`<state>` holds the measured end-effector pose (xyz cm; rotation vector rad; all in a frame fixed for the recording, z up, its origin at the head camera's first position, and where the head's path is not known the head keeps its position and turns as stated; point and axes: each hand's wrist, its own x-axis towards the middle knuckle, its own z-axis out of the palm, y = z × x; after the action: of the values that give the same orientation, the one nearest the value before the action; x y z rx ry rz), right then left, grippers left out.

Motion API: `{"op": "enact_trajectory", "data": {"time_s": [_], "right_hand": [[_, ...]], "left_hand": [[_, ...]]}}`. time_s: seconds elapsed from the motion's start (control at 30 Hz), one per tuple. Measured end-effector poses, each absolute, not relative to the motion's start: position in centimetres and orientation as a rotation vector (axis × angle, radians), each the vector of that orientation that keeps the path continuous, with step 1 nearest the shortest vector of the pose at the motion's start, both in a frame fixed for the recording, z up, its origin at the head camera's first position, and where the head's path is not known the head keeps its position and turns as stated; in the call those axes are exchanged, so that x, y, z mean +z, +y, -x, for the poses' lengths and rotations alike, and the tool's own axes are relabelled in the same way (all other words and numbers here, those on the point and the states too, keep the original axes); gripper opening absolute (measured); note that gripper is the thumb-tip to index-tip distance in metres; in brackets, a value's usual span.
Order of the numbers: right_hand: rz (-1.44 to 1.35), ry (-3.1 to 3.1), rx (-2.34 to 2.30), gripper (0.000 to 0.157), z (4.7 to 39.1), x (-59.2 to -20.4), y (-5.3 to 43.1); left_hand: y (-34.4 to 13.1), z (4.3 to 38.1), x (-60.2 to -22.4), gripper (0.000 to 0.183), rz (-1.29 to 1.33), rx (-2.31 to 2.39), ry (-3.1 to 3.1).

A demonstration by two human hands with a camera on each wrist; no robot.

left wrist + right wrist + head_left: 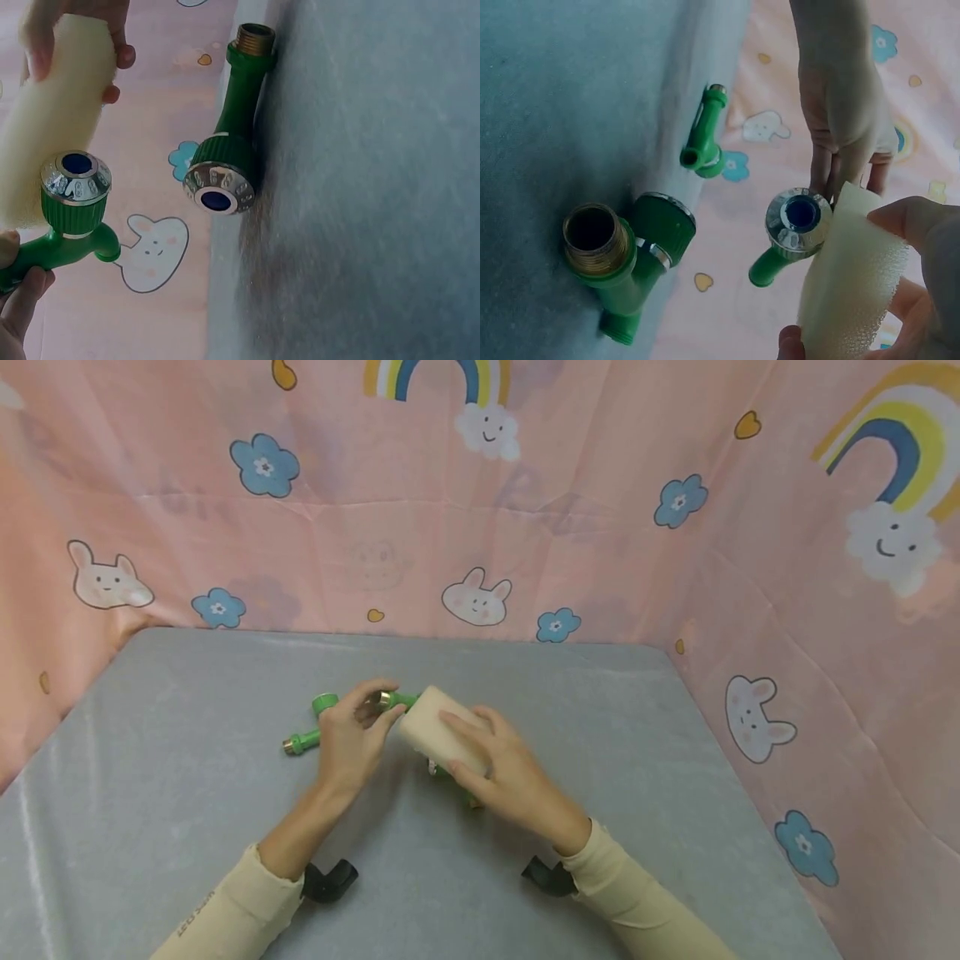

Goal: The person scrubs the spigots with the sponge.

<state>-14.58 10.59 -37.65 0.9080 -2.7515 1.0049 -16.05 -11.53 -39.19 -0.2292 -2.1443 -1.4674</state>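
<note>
My left hand (348, 739) pinches the threaded-end side of a green tap (73, 214), raised over the table, its chrome-and-blue knob facing the left wrist camera. With thumb and fingers, my right hand (517, 777) grips a cream sponge block (442, 722). The sponge lies against the held tap and covers part of it in the head view. A second green tap (302, 743) rests on the table by the left hand, partly hidden behind it. Below the right hand lies a third green tap (622, 281), with a brass threaded end, mostly covered in the head view.
A grey cloth-covered table (187, 827) spreads under both hands. Pink patterned curtains (600, 560) hang behind it and at both sides. Black curved pieces (330, 881) stick out by both sleeve cuffs.
</note>
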Motion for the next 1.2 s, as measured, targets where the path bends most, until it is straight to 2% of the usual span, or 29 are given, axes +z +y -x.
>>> {"op": "enact_trajectory", "data": {"time_s": [0.6, 0.93, 1.2], "right_hand": [[-0.749, -2.756, 0.988, 0.058, 15.5, -37.9, 11.3], [-0.653, -2.652, 1.077, 0.059, 16.7, -37.1, 12.9], [-0.889, -2.52, 1.088, 0.059, 15.9, -37.5, 11.9]], "left_hand": [[-12.3, 16.4, -38.5, 0.03, -0.007, -1.942, -1.941], [-12.4, 16.8, -38.2, 0.031, 0.088, -2.115, -1.84], [-11.7, 16.5, -38.8, 0.03, 0.185, -2.138, -1.935]]}}
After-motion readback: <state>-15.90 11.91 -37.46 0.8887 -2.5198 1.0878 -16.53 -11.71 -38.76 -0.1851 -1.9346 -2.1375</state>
